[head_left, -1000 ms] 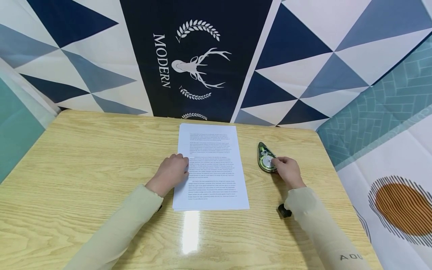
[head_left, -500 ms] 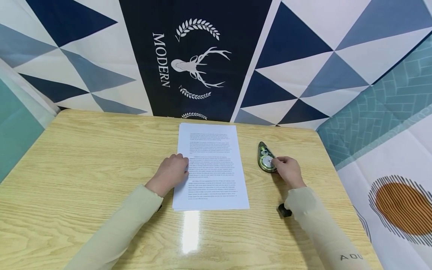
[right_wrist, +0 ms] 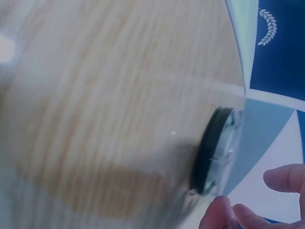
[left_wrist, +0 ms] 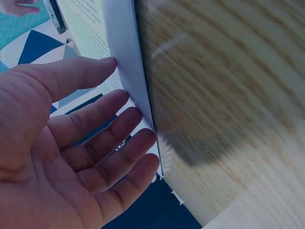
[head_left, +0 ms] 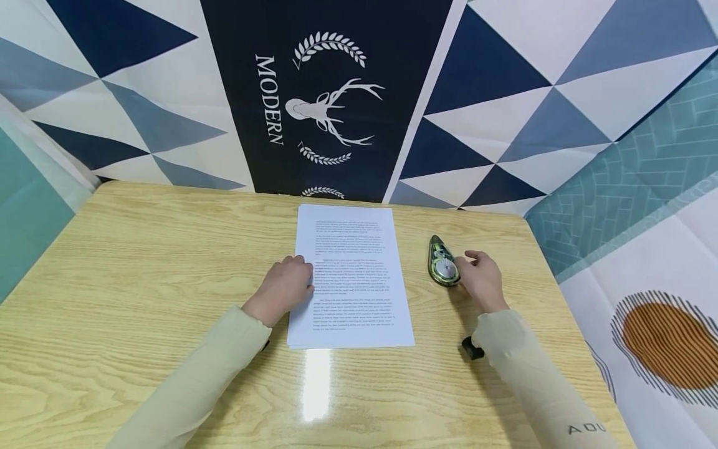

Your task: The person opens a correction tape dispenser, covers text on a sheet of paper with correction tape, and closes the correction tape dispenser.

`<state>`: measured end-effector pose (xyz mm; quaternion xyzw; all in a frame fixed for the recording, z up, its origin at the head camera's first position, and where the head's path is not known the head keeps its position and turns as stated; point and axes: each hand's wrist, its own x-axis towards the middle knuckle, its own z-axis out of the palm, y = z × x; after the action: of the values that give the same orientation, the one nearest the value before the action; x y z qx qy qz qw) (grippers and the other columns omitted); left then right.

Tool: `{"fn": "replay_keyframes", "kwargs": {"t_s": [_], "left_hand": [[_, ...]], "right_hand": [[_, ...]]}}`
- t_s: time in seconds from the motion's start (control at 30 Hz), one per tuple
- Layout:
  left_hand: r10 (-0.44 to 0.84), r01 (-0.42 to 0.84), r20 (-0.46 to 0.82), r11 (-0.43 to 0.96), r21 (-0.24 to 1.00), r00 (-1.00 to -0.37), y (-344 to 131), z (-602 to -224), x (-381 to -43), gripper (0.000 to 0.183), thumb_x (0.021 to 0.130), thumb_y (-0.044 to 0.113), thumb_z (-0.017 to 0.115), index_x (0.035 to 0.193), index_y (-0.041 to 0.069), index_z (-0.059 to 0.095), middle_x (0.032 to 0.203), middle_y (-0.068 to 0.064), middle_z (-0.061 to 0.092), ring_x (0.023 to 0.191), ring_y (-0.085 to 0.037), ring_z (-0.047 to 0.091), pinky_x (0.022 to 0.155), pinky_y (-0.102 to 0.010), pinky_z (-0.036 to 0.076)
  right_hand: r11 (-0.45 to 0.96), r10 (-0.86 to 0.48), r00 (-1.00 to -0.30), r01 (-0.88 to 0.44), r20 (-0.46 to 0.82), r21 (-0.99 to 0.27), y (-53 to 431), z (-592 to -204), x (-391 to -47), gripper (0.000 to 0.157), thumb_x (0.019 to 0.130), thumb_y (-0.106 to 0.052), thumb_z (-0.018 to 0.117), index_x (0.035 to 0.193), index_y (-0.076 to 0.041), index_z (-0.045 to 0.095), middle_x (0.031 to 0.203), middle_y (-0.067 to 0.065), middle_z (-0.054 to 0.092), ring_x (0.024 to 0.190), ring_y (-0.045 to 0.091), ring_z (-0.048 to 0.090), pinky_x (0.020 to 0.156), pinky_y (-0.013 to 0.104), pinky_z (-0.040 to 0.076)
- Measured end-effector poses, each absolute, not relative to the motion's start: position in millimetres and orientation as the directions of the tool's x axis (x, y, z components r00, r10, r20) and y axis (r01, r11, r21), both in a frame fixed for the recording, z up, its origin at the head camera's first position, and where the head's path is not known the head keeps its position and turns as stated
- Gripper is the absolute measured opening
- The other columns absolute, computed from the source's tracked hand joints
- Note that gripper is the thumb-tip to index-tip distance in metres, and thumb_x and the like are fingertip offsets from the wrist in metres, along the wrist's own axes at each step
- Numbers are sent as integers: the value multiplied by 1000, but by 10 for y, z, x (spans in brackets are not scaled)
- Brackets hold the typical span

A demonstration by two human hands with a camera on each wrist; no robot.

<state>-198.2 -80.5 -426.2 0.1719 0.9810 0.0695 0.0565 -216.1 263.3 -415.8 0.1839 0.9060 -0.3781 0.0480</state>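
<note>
A stack of printed paper sheets [head_left: 353, 280] lies on the table, its left edge met by the fingertips of my left hand [head_left: 285, 282]. In the left wrist view the left hand's fingers [left_wrist: 112, 133] are extended, touching the paper [left_wrist: 136, 81] near its edge. To the right of the stack lies a teardrop-shaped correction tape [head_left: 444, 262], with a green and black body and a pale wheel. My right hand [head_left: 481, 280] is just right of it. In the right wrist view its fingers and thumb [right_wrist: 286, 177] stand apart beside the correction tape [right_wrist: 214, 151].
The wood-grain table [head_left: 168, 262] extends around the paper. Behind it hangs patterned cloth [head_left: 331, 100] with a deer print. Pale fabric with a brown spot [head_left: 673, 343] borders the right side. A small black device [head_left: 473, 348] shows under the right wrist.
My right hand has let go of the correction tape, its fingers spreading and shifting slightly right. The tape and paper have stayed in place, and the left hand has not moved.
</note>
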Motion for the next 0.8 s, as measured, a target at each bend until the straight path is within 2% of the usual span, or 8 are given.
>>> {"fn": "replay_keyframes", "kwargs": {"t_s": [0.2, 0.5, 0.63, 0.8], "left_hand": [[347, 331, -83, 930, 161, -934, -812, -4242, -1996, 21, 86, 19, 64, 96, 0, 67, 81, -9, 57, 72, -22, 49, 67, -36, 46], [325, 311, -57, 933, 179, -944, -859, -4213, -2021, 20, 86, 20, 65, 95, 3, 66, 82, -8, 57, 74, -22, 50, 66, -36, 46], [303, 296, -15, 939, 176, -953, -897, -4181, -2035, 23, 86, 22, 65, 98, 3, 67, 86, -10, 59, 78, -24, 52, 68, -38, 47], [249, 255, 52, 945, 206, -967, -943, -4144, -2064, 29, 87, 24, 62, 106, 2, 65, 99, -14, 61, 91, -29, 53, 77, -43, 47]], "right_hand": [[672, 249, -954, 293, -165, -680, 2470, -4074, -2164, 56, 96, -39, 41, 141, -5, 38, 109, 12, 47, 81, 20, 46, 64, 29, 40], [689, 136, -987, 153, -80, -709, 2155, -4020, -2165, 48, 96, -32, 46, 134, -5, 46, 116, 15, 50, 100, 27, 47, 80, 36, 39], [707, 106, -993, 110, -50, -698, 2003, -4019, -2207, 46, 95, -34, 47, 132, -7, 48, 118, 14, 50, 101, 27, 49, 83, 37, 41], [723, 83, -997, 64, -5, -688, 1774, -3996, -2269, 43, 93, -34, 49, 128, -9, 52, 120, 12, 51, 101, 27, 52, 86, 40, 43]]}}
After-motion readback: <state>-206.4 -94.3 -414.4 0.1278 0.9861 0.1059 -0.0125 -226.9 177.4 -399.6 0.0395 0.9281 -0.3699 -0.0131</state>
